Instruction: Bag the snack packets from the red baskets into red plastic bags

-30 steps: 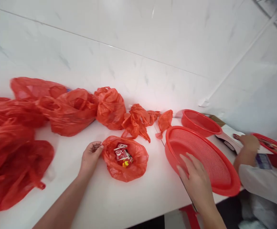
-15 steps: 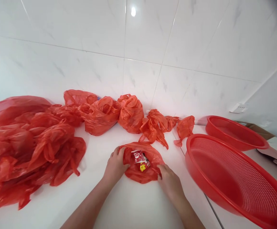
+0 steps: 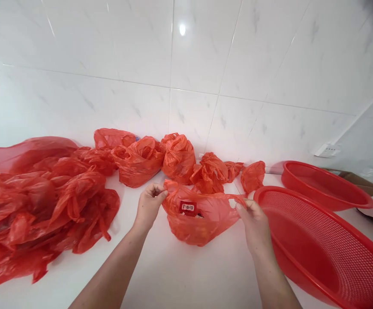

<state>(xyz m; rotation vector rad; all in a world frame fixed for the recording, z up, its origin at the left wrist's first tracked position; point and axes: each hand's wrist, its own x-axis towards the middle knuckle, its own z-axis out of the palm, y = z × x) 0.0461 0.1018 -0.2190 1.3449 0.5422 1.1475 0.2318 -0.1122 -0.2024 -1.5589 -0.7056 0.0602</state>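
Observation:
A thin red plastic bag (image 3: 202,227) is stretched between my two hands above the white table. My left hand (image 3: 149,204) pinches its left top edge between thumb and fingers. On the other side, my right hand (image 3: 254,219) grips the right handle loop, pulled out sideways. Inside the bag lies a small red packet (image 3: 188,207) with a pale printed label; part of another item beside it is mostly hidden by the bag's front wall.
Crumpled red bags (image 3: 45,206) are heaped at the left. Filled or knotted red bags (image 3: 178,156) line the tiled wall (image 3: 135,47). A large red mesh basket (image 3: 305,240) and a second red basket (image 3: 328,184) stand at the right, near a cardboard box (image 3: 360,180).
Both hands have risen and moved apart, lifting the bag's rim and handle. The bag is now taller and drawn out sideways, covering more of the packets. The view has shifted slightly.

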